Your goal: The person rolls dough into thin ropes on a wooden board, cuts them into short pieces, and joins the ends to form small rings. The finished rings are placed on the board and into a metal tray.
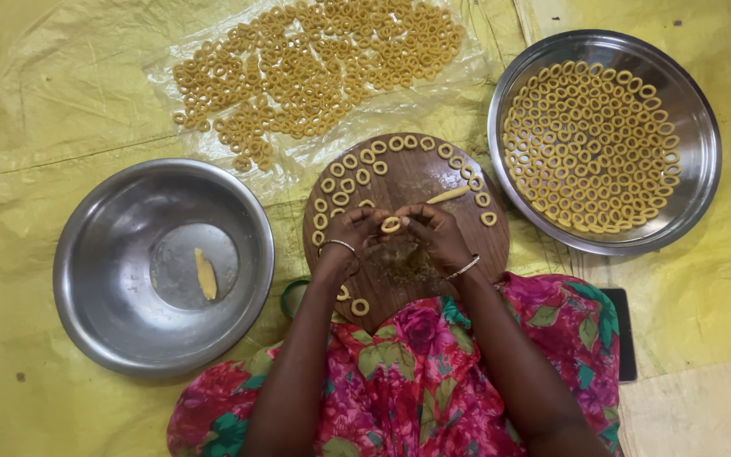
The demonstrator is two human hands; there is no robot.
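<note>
Both hands meet over a round wooden board [420, 182]. My left hand [351, 233] and my right hand [433, 231] pinch one small yellow dough ring [391, 225] between their fingertips. Several finished rings [357, 165] line the board's far and left edge. A short rolled dough strip [448, 195] lies on the board just beyond my right hand. Each wrist wears a thin metal bangle.
A steel bowl [112, 279] at the left holds a small piece of dough [206, 274]. A steel plate [695, 127] at the right is packed with rings. More rings cover a clear plastic sheet [315, 59] beyond. A dark flat device [623, 326] lies at my right.
</note>
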